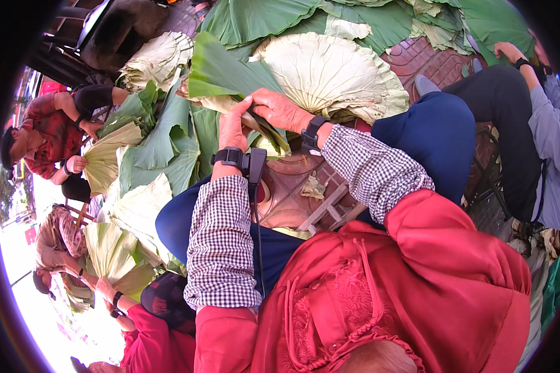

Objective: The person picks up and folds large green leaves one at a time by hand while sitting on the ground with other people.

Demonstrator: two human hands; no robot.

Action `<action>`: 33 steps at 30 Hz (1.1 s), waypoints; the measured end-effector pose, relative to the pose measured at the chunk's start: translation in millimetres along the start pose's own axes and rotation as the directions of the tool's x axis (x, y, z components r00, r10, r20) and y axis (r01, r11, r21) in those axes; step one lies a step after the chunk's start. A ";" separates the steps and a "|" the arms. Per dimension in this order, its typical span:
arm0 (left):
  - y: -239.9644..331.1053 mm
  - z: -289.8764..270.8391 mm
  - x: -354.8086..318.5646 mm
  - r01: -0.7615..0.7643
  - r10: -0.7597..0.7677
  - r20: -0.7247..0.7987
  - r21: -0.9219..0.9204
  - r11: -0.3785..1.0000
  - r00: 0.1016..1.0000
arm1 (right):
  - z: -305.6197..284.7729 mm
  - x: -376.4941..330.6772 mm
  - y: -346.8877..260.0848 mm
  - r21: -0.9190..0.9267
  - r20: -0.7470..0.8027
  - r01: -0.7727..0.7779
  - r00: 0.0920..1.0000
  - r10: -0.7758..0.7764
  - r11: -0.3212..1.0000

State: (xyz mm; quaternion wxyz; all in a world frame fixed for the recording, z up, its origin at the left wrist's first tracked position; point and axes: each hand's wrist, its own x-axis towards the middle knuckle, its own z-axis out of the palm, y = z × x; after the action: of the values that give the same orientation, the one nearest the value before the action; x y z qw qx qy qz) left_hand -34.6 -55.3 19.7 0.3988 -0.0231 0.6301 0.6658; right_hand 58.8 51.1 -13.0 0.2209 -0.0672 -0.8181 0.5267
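Note:
Over the gap between my knees, my left hand (233, 129) and my right hand (284, 112) come together, thumbs almost touching, closed on the near edge of a large green lotus leaf (227, 73). The leaf is partly folded, its pale underside showing near my fingers. Just beyond my right hand lies a round, fanned stack of pale lotus leaves (333, 71) with radiating veins, undersides up. More green leaves (162, 155) spread to the left of my left hand. My fingertips are partly hidden by the leaf.
Large green leaves (261, 18) cover the far ground. Another pale leaf stack (158, 59) lies far left. Below my hands are patterned paving and wooden slats (330, 208). Co-workers (46, 133) handle leaves at left; a person in dark trousers (507, 124) sits at right.

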 end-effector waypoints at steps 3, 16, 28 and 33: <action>1.7 10.4 -6.1 0.046 -0.046 0.004 0.022 0.999 0.999 | 6.9 -6.2 -1.1 0.005 0.017 -0.053 0.998 0.053 0.999; -27.5 22.4 28.9 0.011 0.017 -0.427 0.064 0.998 0.904 | -101.0 -69.4 126.1 0.386 -0.533 -0.656 0.416 0.737 0.649; -15.4 -9.7 13.9 0.019 0.022 -0.498 0.076 0.997 0.867 | -89.4 -88.8 107.7 0.855 -0.213 -0.438 0.191 0.958 0.278; -13.3 23.0 12.6 0.013 0.005 -0.455 0.036 0.999 0.891 | -122.8 -113.3 161.3 0.261 -0.566 -0.747 0.395 0.724 0.611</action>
State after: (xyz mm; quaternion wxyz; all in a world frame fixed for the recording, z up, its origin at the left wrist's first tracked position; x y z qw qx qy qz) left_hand -24.8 -30.7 6.7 0.2423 -0.1718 0.7185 0.6288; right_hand 193.3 184.8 -147.1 0.2209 -0.5939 -0.5900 0.5004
